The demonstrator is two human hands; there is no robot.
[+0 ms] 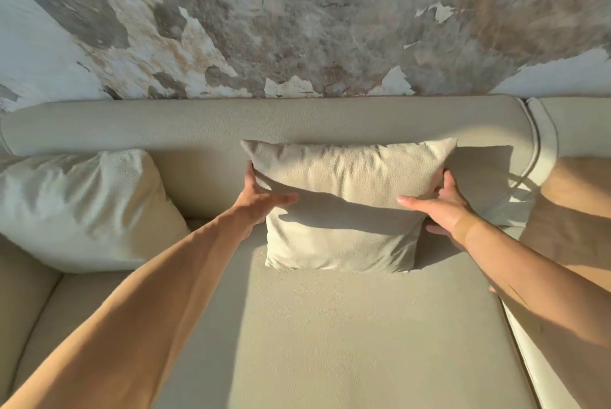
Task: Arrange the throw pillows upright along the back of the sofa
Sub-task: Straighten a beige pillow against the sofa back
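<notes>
A beige throw pillow (344, 184) stands upright on the sofa seat, leaning against the sofa back (205, 124) right of centre. My left hand (261, 198) grips its left edge, thumb on the front. My right hand (441, 203) holds its right edge, fingers partly behind it. A second, paler pillow (79, 207) leans upright against the back at the far left, untouched.
The sofa seat cushion (330, 336) stretches toward me. A tan cushion or sofa section (575, 210) sits at the right beyond a piped seam. A wall with peeling paint (297, 18) rises behind the sofa.
</notes>
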